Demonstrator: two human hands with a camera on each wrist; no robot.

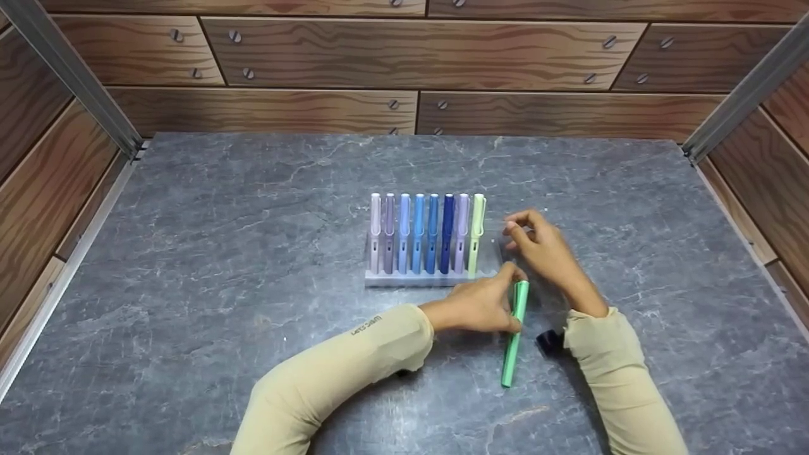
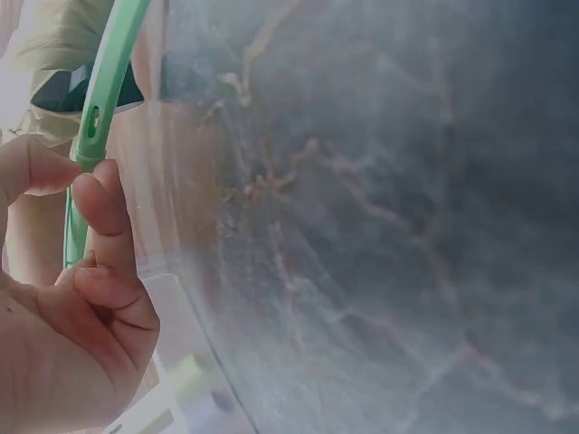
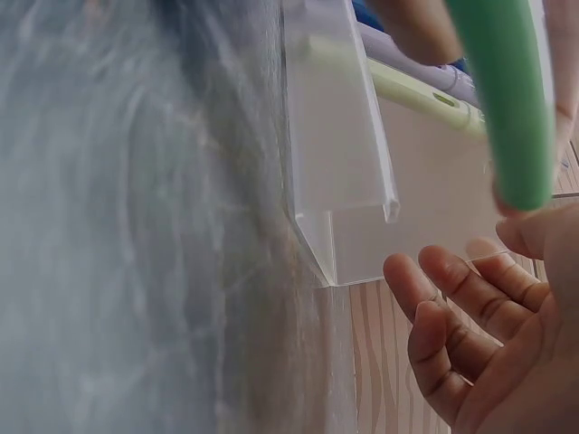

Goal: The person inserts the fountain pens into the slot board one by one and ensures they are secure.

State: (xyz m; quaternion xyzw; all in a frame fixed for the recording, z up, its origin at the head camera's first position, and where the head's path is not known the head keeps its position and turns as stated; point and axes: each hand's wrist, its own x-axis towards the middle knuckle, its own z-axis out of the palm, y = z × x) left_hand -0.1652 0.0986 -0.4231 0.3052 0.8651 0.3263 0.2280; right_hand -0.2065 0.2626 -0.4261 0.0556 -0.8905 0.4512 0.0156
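Observation:
My left hand [image 1: 483, 303] pinches a green pen [image 1: 515, 344] between thumb and fingers, in front of the right end of a clear pen stand [image 1: 420, 280]. The pen's clip end points away from me. In the left wrist view the green pen [image 2: 110, 86] crosses the fingertips. My right hand [image 1: 547, 249] is beside the stand's right side, fingers loosely bent and holding nothing. In the right wrist view its fingers [image 3: 479, 307] lie close to the stand's clear edge; whether they touch it I cannot tell. A pale green pen [image 1: 476, 234] is the rightmost in the stand.
Several more pens in purple and blue shades, among them a dark blue pen [image 1: 447, 234], fill the stand leftward. Grey marble-patterned table [image 1: 221, 253] lies all around. Wood-patterned walls [image 1: 417, 54] and metal posts [image 1: 82, 76] enclose it. A black object [image 1: 548, 342] is by the right cuff.

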